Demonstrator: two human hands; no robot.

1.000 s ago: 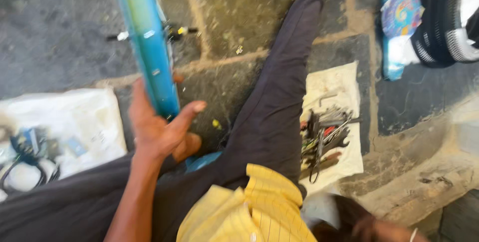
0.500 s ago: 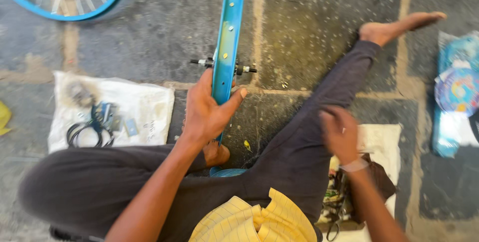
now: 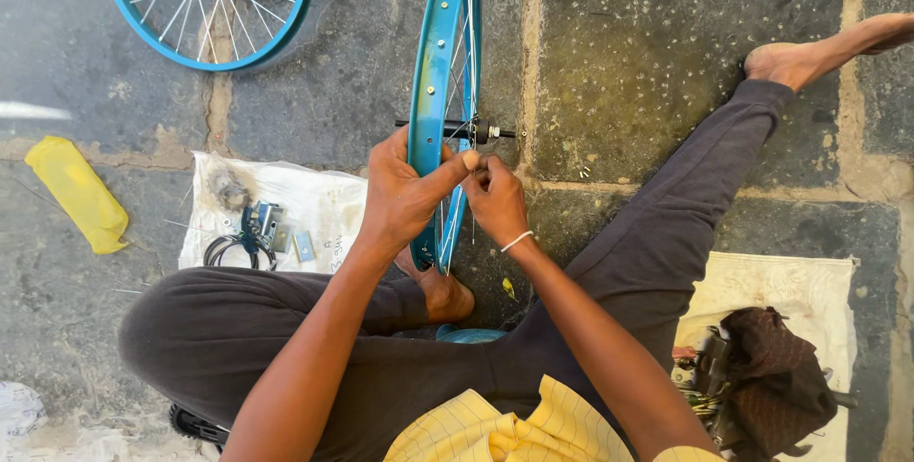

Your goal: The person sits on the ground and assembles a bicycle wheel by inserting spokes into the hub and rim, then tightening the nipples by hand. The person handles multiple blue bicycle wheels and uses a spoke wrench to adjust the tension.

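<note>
My right hand [image 3: 495, 197] has now come to the blue wheel rim [image 3: 440, 62], pinching a spoke. My left hand [image 3: 405, 197] stays closed around the upright rim on the stone floor [image 3: 647, 53], so adjusting can begin.

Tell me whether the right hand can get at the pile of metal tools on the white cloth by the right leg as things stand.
Probably yes. The right hand is busy at the spokes of the upright blue bicycle wheel, but the pile of metal tools lies on the white cloth just beside the right leg, with nothing between.
</note>
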